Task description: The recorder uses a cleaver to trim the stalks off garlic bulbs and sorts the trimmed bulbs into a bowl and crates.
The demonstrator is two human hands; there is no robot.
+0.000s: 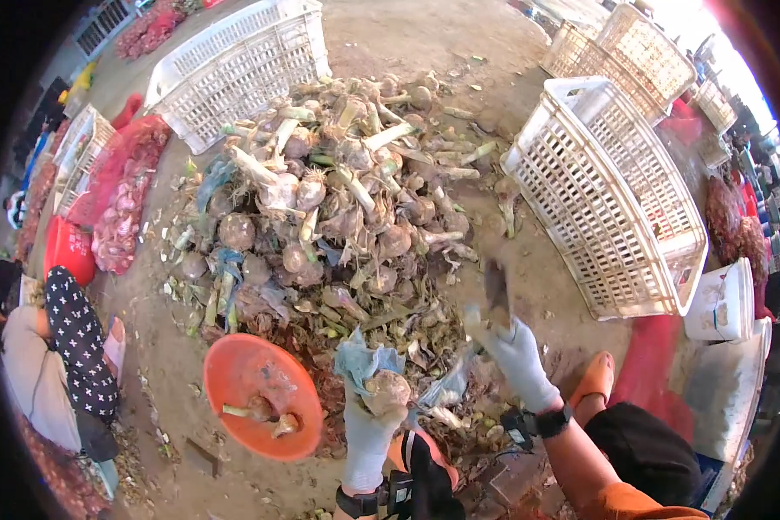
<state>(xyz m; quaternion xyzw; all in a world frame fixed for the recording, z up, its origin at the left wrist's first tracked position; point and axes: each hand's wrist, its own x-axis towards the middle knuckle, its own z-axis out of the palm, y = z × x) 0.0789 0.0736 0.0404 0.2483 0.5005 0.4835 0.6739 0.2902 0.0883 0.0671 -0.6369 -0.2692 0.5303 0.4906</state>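
My left hand [367, 437], in a pale knitted glove, grips a large round garlic bulb [388, 392] with its cut face up. A torn piece of blue plastic film [363, 361] clings around that bulb. To its right, my gloved right hand [519, 367] is closed around a dark-bladed cutting tool [496, 286], blurred and pointing away from me; its exact kind cannot be told. Ahead of both hands rises a heap of soil-stained garlic [338, 195] with thick stalks. An orange plastic basin [234, 383] left of my left hand contains two trimmed pieces of garlic.
White slatted crates stand at the back left [247, 71] and right [598, 208]. A white bucket [718, 305] is beyond my right foot. At far left a person's patterned leg [81, 344] shows near a red mesh bag of garlic [123, 208]. Peelings [422, 351] litter the ground.
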